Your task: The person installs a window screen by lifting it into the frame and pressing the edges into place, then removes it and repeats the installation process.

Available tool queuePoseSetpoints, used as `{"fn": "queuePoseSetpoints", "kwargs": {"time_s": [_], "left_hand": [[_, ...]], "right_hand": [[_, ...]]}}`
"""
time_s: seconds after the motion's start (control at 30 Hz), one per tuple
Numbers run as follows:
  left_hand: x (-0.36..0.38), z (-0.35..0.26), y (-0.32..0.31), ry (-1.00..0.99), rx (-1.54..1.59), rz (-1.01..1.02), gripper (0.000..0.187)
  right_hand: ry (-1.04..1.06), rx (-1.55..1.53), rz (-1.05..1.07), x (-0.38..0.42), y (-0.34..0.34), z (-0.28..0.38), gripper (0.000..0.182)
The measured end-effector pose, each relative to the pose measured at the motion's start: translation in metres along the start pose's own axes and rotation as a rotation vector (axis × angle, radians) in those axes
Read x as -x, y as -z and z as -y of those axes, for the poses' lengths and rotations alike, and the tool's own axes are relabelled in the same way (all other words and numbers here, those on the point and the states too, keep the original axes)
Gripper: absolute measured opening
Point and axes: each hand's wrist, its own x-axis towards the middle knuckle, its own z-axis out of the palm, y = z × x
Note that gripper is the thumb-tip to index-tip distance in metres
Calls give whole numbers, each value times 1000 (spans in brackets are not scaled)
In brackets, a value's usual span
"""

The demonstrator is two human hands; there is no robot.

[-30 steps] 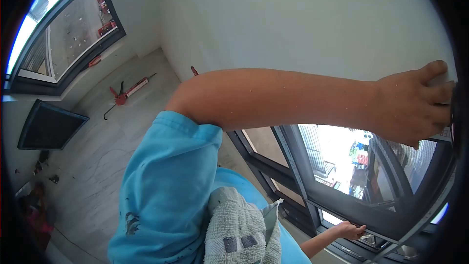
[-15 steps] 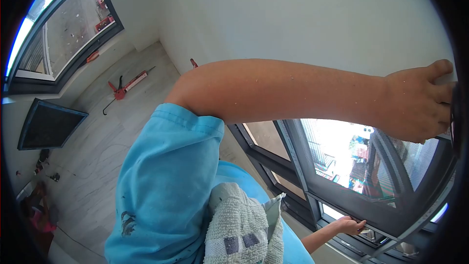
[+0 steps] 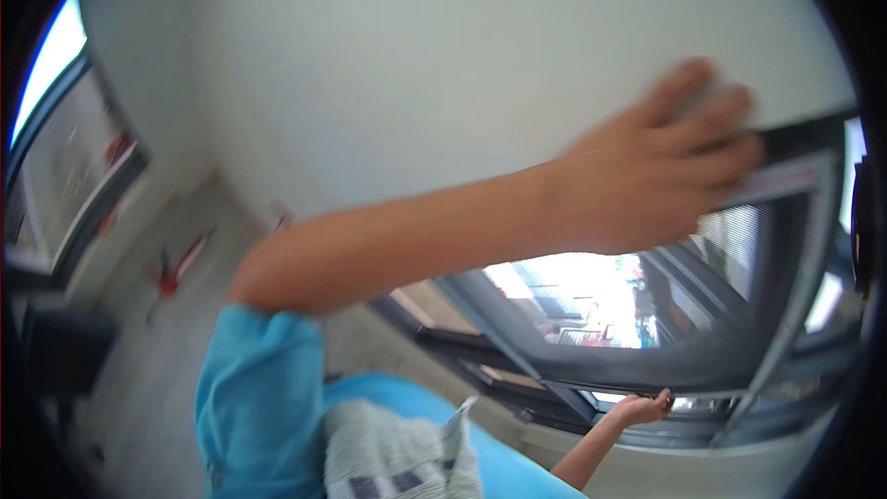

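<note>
My left arm reaches across the view in a blue sleeve. My left hand (image 3: 661,162), back toward me, has bent fingers over the upper edge of a dark-framed window screen (image 3: 647,360); its thumb is hidden. Lower down, my right hand (image 3: 642,408) is closed at the bottom bar of the same frame, palm turned up, fingertips curled and partly hidden. The screen's mesh shows light and colours from outside. A pale towel (image 3: 393,444) with dark squares lies against my blue shirt.
On the floor to the left lies a red caulking gun (image 3: 176,268), blurred. Beyond it a dark panel (image 3: 65,342) leans near another window (image 3: 69,157). A plain pale wall (image 3: 388,55) rises ahead of my arm.
My view has swung, so the screen, both hands and the floor items sit further left. My left hand shows more fully now, and much of the picture is blurred.
</note>
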Motion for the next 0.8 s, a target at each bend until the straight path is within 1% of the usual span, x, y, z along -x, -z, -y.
{"fn": "queuePoseSetpoints", "kwargs": {"time_s": [0.1,0.17,0.23,0.27,0.4,0.5,0.6,0.7,0.73,0.8], "left_hand": [[-10,-2,14,57,49,181,55],[-10,-3,16,43,-32,253,59],[-11,-4,18,35,-57,282,58],[-11,-5,16,37,-76,298,57],[-12,-7,15,35,-82,314,57],[-13,-7,15,23,-81,308,57],[-15,-10,15,12,-81,307,58],[-14,-10,13,-3,-94,313,60],[-13,-11,13,-2,-99,315,61],[-16,-13,12,4,-117,319,63]], "right_hand": [[-15,-1,13,12,-3,13,41],[-17,36,23,13,-3,13,41],[0,87,37,13,1,10,41],[31,5,82,3,8,-8,44],[118,91,35,2,6,-7,40],[126,132,22,3,5,-4,42],[91,97,59,-2,10,-10,44],[102,96,19,0,6,-7,43],[86,45,40,-1,7,-9,42],[104,84,48,-4,7,-11,42]]}}
